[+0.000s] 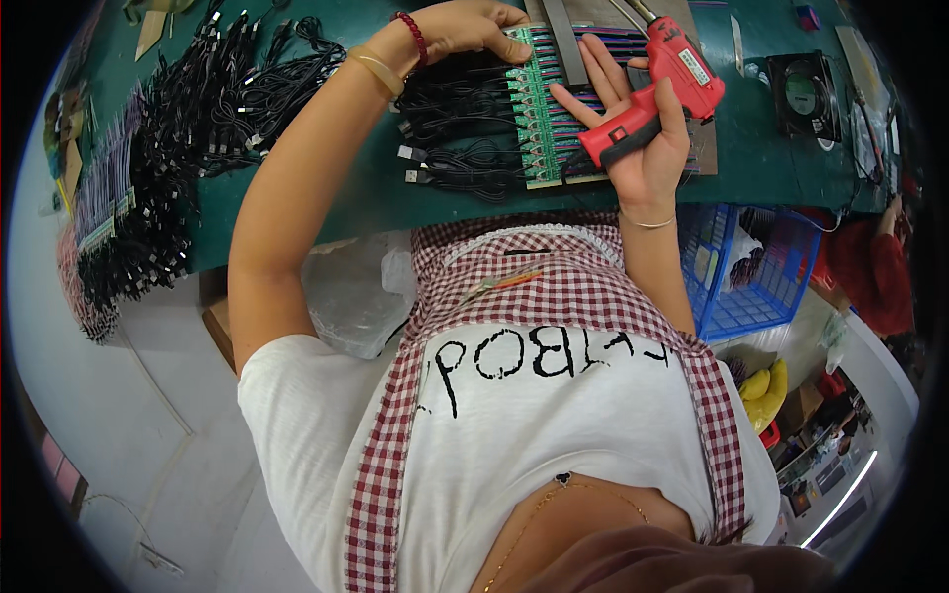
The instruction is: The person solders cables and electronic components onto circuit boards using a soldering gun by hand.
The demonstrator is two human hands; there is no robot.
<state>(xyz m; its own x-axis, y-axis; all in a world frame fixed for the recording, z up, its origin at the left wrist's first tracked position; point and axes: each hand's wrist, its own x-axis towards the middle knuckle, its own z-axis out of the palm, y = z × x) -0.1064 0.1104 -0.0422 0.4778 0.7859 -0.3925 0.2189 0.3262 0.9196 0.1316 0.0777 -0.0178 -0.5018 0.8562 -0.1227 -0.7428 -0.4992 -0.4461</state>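
A row of small green circuit boards (536, 119) lies on the bench, with black cables (465, 163) leaving its left side and thin coloured wires (618, 44) its right. My left hand (465, 30) reaches to the far end of the row. Its thumb and forefinger rest apart at the boards' left edge. My right hand (643, 148) lies palm up at the right of the boards. Across that palm is a red and black soldering gun (682, 79), held by the thumb while the other fingers stretch out. A flat grey metal bar (563, 40) crosses the boards between both hands.
Heaps of black cables (213, 79) cover the left of the green bench (371, 212). A bundle of wired boards (109, 222) hangs over its left edge. A black fan (806, 94) stands at the right. Below the bench is a blue plastic basket (751, 296).
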